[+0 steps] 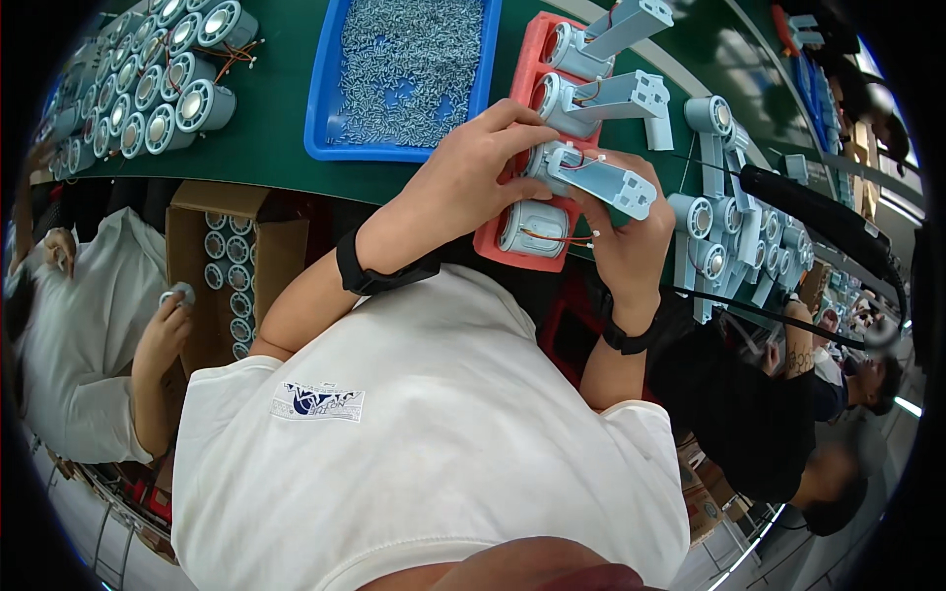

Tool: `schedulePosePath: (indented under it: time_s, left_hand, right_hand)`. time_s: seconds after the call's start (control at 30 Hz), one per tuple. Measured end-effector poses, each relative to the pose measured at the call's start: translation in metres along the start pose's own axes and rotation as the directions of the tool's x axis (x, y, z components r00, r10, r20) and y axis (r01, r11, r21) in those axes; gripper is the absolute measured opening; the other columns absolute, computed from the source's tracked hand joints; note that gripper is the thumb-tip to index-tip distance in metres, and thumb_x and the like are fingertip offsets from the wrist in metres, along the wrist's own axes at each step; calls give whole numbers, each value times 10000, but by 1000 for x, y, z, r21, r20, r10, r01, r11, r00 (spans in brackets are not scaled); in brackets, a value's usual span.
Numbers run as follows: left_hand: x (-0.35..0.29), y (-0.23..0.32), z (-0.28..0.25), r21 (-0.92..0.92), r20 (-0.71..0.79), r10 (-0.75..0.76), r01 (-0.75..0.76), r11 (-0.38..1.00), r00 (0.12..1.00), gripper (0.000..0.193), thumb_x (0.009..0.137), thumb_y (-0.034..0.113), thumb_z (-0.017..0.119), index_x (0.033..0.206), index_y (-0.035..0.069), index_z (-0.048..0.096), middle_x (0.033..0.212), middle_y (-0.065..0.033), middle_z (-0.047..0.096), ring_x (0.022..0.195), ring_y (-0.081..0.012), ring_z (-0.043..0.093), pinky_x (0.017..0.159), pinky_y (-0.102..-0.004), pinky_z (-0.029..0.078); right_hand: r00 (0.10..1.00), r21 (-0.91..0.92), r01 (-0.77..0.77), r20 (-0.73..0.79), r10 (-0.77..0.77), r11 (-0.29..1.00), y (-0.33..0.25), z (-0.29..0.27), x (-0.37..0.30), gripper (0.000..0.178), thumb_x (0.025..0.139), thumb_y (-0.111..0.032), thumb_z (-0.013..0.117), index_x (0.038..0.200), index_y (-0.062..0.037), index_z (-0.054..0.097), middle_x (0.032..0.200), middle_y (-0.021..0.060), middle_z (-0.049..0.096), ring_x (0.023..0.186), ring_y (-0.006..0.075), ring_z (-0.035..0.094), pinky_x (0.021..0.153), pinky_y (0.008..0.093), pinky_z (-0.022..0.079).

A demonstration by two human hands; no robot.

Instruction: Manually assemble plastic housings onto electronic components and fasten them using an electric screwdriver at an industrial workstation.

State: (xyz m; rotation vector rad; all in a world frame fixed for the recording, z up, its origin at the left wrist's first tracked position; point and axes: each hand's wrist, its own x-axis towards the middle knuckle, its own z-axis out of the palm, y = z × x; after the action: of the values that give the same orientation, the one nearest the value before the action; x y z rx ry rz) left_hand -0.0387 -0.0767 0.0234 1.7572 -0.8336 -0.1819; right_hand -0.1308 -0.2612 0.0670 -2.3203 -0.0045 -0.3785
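Observation:
My left hand (pixel 473 167) and my right hand (pixel 626 236) both grip a grey motor with a long plastic arm (pixel 601 177), held over a red fixture (pixel 522 74) at the green table's near edge. The left fingers curl over the motor end, and the right fingers hold the arm from below. Two more grey motor-and-arm pieces (pixel 601 94) sit in the fixture's far slots. A bare grey motor with red wires (pixel 532 229) lies in the near slot. A black band sits on each wrist.
A blue tray of small screws (pixel 409 69) stands left of the fixture. Rows of grey round motors (pixel 168 89) fill the far left. A cardboard box (pixel 187 246) holds more. Finished grey pieces (pixel 719 227) and a black hose (pixel 828 217) lie right. A co-worker's hand (pixel 168 330) holds a motor.

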Motion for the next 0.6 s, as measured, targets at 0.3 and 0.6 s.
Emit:
schedulePosePath:
  time_s: [0.3, 0.6]
  left_hand:
    - [-1, -6, 2, -18, -34, 2, -2, 1000, 999, 487, 702, 73, 875, 1162, 33, 718, 1091, -82, 641, 930, -248, 669, 785, -354, 589]
    - [2, -9, -1, -99, 16, -13, 14, 995, 1000, 454, 702, 62, 871, 1129, 1, 730, 1047, -107, 637, 891, -265, 677, 777, -356, 589]
  right_hand:
    - [989, -235, 54, 150, -19, 970, -27, -8, 16, 301, 782, 5, 794, 1072, -15, 716, 1006, 117, 713, 822, 270, 706, 651, 339, 517]
    - [986, -144, 23, 164, 1, 989, -14, -3, 20, 321, 761, 14, 806, 1066, 2, 709, 929, 103, 716, 799, 241, 694, 659, 331, 508]
